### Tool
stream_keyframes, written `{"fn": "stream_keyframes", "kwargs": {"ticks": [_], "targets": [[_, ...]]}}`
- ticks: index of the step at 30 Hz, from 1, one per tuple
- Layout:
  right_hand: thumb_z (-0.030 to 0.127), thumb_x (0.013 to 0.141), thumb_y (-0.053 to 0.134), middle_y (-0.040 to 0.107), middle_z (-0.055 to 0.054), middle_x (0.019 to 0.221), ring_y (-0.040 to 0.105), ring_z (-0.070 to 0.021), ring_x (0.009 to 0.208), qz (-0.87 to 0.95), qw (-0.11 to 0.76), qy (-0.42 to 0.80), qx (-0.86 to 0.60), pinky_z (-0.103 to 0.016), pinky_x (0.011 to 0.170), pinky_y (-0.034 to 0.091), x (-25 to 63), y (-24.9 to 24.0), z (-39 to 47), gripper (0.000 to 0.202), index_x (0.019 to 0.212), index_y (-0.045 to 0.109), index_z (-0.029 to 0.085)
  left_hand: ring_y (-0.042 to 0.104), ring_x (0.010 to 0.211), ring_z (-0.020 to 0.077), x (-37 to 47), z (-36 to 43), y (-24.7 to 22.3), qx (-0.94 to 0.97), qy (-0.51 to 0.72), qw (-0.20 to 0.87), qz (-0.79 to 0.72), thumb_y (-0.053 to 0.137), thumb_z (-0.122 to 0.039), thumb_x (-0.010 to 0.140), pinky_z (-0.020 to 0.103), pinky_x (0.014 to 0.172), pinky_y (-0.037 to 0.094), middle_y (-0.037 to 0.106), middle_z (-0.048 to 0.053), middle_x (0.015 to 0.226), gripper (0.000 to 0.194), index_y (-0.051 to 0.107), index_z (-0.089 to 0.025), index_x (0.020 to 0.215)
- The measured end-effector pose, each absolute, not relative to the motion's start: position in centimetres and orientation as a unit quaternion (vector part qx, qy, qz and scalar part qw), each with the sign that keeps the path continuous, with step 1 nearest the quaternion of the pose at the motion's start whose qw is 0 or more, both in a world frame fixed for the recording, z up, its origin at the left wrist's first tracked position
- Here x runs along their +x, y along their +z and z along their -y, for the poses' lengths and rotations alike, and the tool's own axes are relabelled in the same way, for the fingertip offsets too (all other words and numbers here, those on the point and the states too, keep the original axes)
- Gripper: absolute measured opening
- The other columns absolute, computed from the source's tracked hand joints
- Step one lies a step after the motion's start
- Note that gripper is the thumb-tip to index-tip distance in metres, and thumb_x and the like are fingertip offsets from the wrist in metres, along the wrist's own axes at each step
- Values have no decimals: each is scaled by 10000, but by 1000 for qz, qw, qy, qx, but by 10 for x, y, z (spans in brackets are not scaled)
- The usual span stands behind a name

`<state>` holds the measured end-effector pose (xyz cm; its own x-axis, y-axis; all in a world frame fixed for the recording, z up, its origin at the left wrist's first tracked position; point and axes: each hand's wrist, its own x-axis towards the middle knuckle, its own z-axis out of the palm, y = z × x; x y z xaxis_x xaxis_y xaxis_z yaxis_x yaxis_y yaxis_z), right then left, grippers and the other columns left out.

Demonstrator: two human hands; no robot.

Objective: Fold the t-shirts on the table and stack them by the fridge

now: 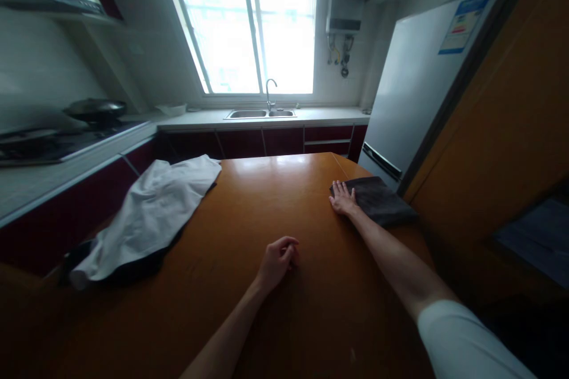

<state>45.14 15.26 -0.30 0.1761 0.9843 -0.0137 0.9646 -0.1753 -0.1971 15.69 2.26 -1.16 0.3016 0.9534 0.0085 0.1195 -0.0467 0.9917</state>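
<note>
My left hand (278,260) is over the middle of the wooden table (271,195), its fingers curled together; whether anything is inside them is hidden. My right hand (342,198) lies with spread fingers on the left edge of a folded dark cloth (382,200) at the table's right side. A white garment (155,213) is spread loosely at the left of the table, with black fabric (137,269) showing beneath its lower edge.
Behind the table is a counter (195,119) with a sink (249,113) under a window. A stove with a wok (95,109) stands at the left. The fridge (413,83) is at the right, beside a wooden panel (502,130).
</note>
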Motion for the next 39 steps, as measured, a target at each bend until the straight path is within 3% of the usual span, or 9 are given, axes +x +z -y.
{"fn": "stream_keyframes", "kwargs": {"ticks": [5,8,13,19,32,39], "targets": [[457,1031,278,171,-140,1688,107,-242,1562,638,136,49,-756,-568,1215,158,471,3,-131,677,1633,137,181,643,524,143,157,-23,-11,605,393,533,-441,607,-402,774,197,416,440,658,20,693,282,681,-159,897],[466,1013,347,208,-127,1681,140,-259,1557,637,169,35,-752,-574,1220,160,483,-2,-101,683,1619,218,179,642,528,143,157,-24,-12,612,390,530,-438,600,-391,785,196,414,447,654,19,692,272,683,-158,897],[460,958,483,194,-120,1685,152,-278,1554,650,112,47,-750,-577,1221,156,479,-17,-60,752,1617,232,201,643,534,142,157,-25,-14,627,388,517,-435,567,-349,803,193,425,462,654,20,674,251,679,-150,907],[269,993,336,180,-84,1691,148,-237,1556,632,91,35,-769,-589,1229,115,462,-22,-63,653,1627,193,205,652,544,141,157,-26,-17,627,384,519,-436,559,-344,811,198,435,470,667,24,714,249,675,-152,919],[298,989,348,205,-96,1684,164,-262,1551,624,74,59,-776,-588,1221,155,471,-7,-89,652,1619,224,188,644,520,135,158,-29,-17,619,390,531,-428,557,-353,783,195,419,459,652,4,683,255,660,-152,901],[291,973,423,223,-129,1675,150,-240,1556,636,213,10,-742,-524,1241,101,412,-4,-52,620,1571,345,145,648,513,133,158,-30,-17,619,395,529,-426,549,-353,762,194,409,459,643,0,689,266,658,-147,892]]}}
